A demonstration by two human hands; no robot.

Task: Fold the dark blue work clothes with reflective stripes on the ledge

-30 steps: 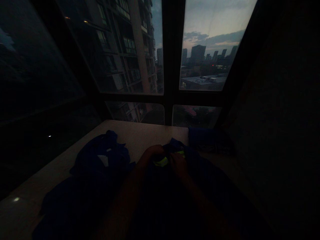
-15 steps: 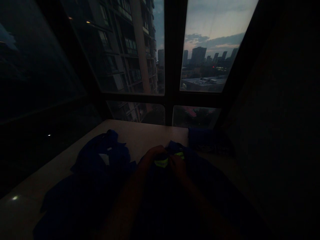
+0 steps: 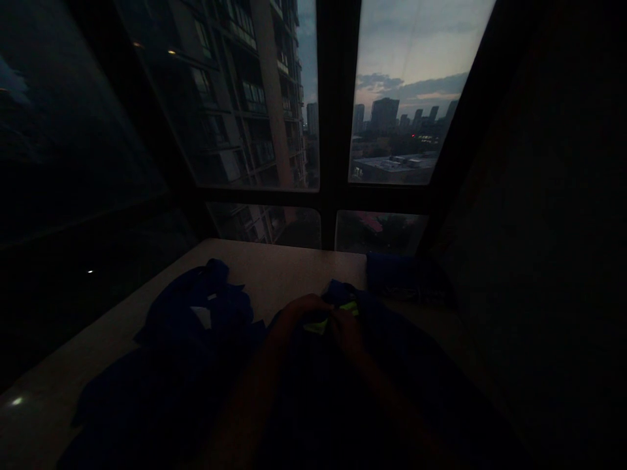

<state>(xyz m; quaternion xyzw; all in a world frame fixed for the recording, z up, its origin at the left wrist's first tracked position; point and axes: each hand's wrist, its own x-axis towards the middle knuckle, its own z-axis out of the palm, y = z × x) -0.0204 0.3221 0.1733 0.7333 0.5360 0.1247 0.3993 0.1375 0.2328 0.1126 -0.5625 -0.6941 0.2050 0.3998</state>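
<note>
Cloth point(image 3: 411, 339) is lying dark blue on the pale ledge point(image 3: 284, 261), beneath left hand point(image 3: 306, 305) and right hand point(image 3: 347, 329), its longer spread running back on the right hand's side, both meeting near yellow-green strips point(image 3: 316, 326), gloom hiding whether fingers are clamping it.

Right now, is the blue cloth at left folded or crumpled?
Crumpled: the blue cloth lies in an uneven heap on the ledge, its outline jagged and a white patch showing. Near end: too dark to tell.
</note>
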